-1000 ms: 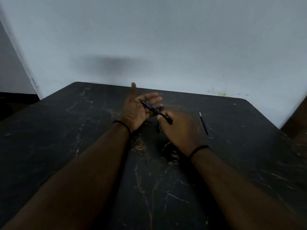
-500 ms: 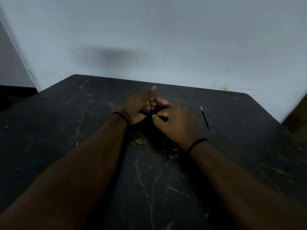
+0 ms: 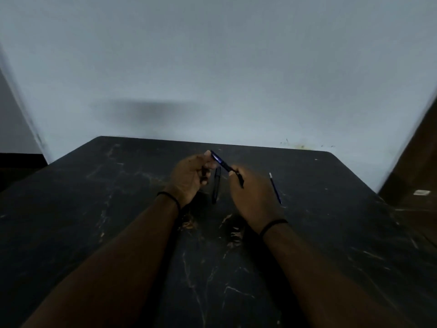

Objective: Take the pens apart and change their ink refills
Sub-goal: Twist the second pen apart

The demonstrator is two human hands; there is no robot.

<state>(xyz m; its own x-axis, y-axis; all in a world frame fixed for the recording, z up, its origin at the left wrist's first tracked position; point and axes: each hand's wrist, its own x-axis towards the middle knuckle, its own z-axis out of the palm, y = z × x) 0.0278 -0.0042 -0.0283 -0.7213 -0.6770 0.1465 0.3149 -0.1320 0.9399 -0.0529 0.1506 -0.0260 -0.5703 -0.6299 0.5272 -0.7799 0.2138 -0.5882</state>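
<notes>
Both my hands hold one dark blue pen (image 3: 221, 162) just above the black table (image 3: 118, 209). My left hand (image 3: 189, 178) pinches its far upper end with the fingertips. My right hand (image 3: 250, 192) grips its near lower end, which is hidden in the fingers. On the table between my hands lies a second dark pen (image 3: 216, 185), pointing away from me. To the right of my right hand a thin blue ink refill (image 3: 275, 188) with a pale tip lies on the table.
A pale wall (image 3: 212, 67) stands right behind the table's far edge. At the right, past the table's edge, is a brown wooden surface (image 3: 416, 176) with a small white label.
My hands have parted slightly and lifted the pen, which now shows between them. The second pen on the table, hidden before, has come into view between my hands.
</notes>
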